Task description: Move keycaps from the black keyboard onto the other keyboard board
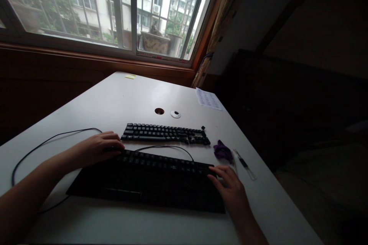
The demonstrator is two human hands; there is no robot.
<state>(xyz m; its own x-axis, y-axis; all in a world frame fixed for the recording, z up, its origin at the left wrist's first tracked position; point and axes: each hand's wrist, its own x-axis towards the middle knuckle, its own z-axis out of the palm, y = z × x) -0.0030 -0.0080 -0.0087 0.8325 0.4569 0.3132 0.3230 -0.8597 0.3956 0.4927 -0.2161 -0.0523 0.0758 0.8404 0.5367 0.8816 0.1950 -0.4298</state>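
Left hand (100, 147) and right hand (230, 182), fingers partly curled, touch opposite ends of the black keyboard (149, 183) on the bench (129, 99); grip cannot be confirmed. Steadying seems the current step; any shift would call for even support.

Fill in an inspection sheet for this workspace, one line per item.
Surface: white desk with a round hole.
Job's things: dark keyboard in front; block of dark keys behind it, with a single key apart at its far right.
Clutter: purple cloth and slim tool at right; white ring beside the hole; printed sheet and yellow paper farther back.
Hands: left hand at the keyboard's far left corner, right hand at its right end; firmness of grip cannot be told.
Cables: one loop at left, one arc between keyboard and block; whether joined, unclear.
Surroundings: barred window behind; curtain right of it; dark room at right.
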